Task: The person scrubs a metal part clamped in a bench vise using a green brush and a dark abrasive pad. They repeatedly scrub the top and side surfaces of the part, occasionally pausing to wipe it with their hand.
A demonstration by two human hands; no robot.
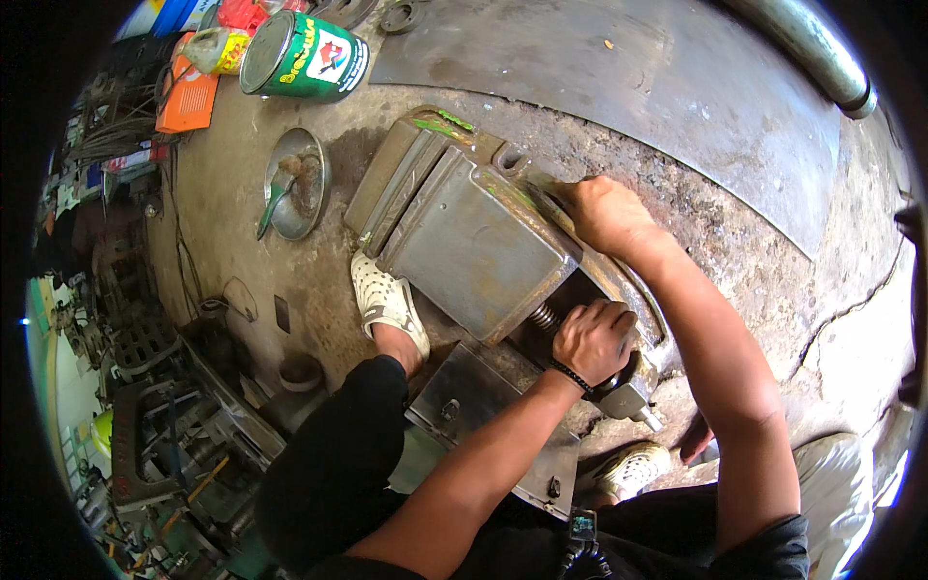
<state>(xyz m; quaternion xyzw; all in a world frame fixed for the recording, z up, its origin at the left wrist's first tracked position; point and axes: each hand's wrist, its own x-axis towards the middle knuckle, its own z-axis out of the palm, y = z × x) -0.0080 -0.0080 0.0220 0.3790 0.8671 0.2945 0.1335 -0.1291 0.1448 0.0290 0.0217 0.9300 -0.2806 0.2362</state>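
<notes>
Left hand [592, 340] on boxy steel vise [474, 242]

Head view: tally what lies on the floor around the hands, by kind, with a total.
Large grey metal vise: 1
Green paint can, on its side: 1
Round metal dish: 1
Orange box: 1
White perforated shoes: 2
Hands, left hand and right hand, both on the vise: 2
Total: 8

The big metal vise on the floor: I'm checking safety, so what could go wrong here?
The left hand grips beside the screw under the heavy vise body; fingers might get pinched. The right hand rests at its edge, and the foot in an open clog sits close enough to be struck.
</notes>
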